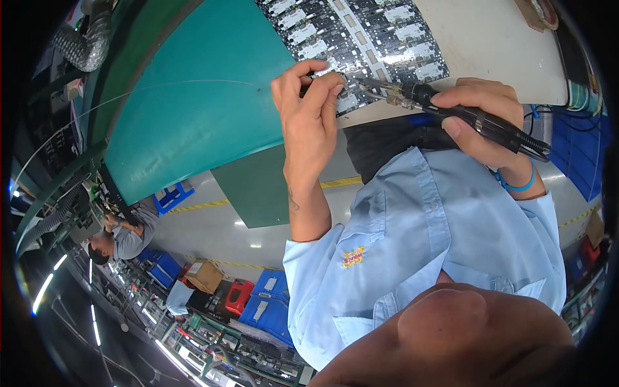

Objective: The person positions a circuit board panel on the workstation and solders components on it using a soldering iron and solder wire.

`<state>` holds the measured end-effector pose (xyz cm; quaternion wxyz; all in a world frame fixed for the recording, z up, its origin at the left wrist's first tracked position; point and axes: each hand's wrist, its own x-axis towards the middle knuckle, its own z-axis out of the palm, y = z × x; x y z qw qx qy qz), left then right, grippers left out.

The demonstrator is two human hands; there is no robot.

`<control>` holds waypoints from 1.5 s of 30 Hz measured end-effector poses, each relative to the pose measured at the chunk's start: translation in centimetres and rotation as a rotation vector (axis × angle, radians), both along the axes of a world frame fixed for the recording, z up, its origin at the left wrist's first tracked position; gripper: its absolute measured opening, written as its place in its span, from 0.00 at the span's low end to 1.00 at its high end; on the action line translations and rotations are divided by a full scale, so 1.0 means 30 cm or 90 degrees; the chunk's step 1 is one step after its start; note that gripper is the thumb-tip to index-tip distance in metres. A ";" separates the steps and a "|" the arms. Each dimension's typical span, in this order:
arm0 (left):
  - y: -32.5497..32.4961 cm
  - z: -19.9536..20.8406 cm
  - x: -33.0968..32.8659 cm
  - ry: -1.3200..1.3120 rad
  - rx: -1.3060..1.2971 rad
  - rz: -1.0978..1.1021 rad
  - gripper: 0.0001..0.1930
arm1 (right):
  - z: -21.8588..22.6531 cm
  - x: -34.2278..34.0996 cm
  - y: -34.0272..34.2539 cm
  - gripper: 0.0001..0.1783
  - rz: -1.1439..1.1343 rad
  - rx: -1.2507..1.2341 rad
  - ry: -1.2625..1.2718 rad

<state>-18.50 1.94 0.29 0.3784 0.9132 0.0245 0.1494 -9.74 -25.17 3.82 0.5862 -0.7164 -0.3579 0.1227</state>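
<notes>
My right hand (487,113) grips a black soldering iron (418,93) with a metal nozzle and a ribbed cord at its back end. Its tip reaches down to the near edge of a panel of circuit boards (400,29), dark with silvery patches and a pale strip down the middle. Beside the tip, my left hand (306,109) is closed in a pinch at the panel's left side. Something dark shows between its fingers, too covered to make out. A thin pale wire (180,82) curves in from the left toward that hand.
Under the panel lie a teal mat (200,109) and a pale worktop (496,51). A flexible silver duct (87,42) hangs at the upper left. Blue bins (267,303), a red crate (238,293) and a cardboard box (204,276) stand behind. A co-worker (126,235) sits far left.
</notes>
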 end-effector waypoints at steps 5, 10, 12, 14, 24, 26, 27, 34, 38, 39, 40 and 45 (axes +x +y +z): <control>0.008 -0.008 0.009 -0.009 0.036 -0.017 0.08 | -0.007 -0.008 0.013 0.16 -0.004 -0.002 -0.024; 0.006 -0.008 0.010 -0.016 0.043 -0.014 0.08 | 0.011 -0.004 0.003 0.16 0.008 -0.029 -0.023; 0.003 -0.007 0.008 -0.022 0.043 -0.013 0.07 | 0.015 -0.002 -0.012 0.15 0.011 -0.037 -0.023; 0.002 -0.005 0.000 -0.055 0.049 0.024 0.07 | 0.010 0.003 -0.040 0.15 -0.033 -0.003 -0.011; -0.159 -0.031 -0.101 -0.136 0.061 0.141 0.05 | -0.119 0.040 -0.188 0.17 -0.363 0.091 -0.133; -0.185 -0.054 -0.105 -0.177 0.133 0.165 0.07 | -0.161 0.055 -0.186 0.17 -0.386 0.179 -0.115; -0.195 -0.060 -0.106 -0.179 0.140 0.172 0.07 | -0.175 0.064 -0.180 0.17 -0.379 0.186 -0.114; -0.240 -0.084 -0.094 -0.197 0.174 0.231 0.08 | -0.217 0.090 -0.163 0.16 -0.370 0.188 -0.118; -0.248 -0.083 -0.083 -0.192 0.171 0.232 0.08 | -0.219 0.088 -0.168 0.15 -0.380 0.190 -0.106; -0.248 -0.080 -0.079 -0.187 0.175 0.235 0.08 | -0.217 0.087 -0.166 0.15 -0.380 0.192 -0.106; -0.247 -0.078 -0.076 -0.183 0.179 0.238 0.09 | -0.215 0.087 -0.164 0.15 -0.379 0.194 -0.106; -0.246 -0.072 -0.063 -0.165 0.178 0.250 0.10 | -0.213 0.089 -0.168 0.15 -0.378 0.187 -0.114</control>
